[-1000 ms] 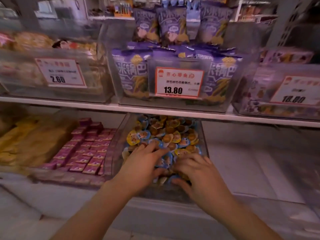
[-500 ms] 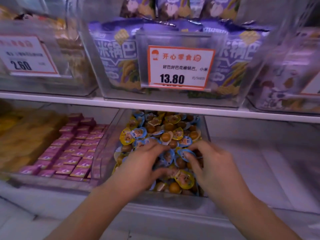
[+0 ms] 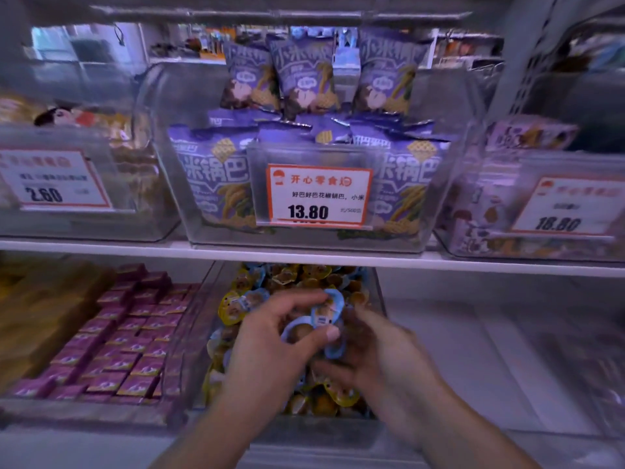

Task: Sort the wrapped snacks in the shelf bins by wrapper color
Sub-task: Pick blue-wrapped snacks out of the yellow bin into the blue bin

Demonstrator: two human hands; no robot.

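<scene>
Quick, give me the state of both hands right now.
Left hand: holding blue-wrapped snacks, fingers and thumb curled round them.
Right hand: down in the clear bin among the snacks; blurred, grip cannot be told.

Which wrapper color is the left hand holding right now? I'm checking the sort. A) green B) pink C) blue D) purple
C: the left hand grips a few blue-rimmed snack cups between curled fingers and thumb, lifted just above the mixed blue and yellow pile in the clear bin; the pink boxes lie untouched in the bin to the left.
</scene>
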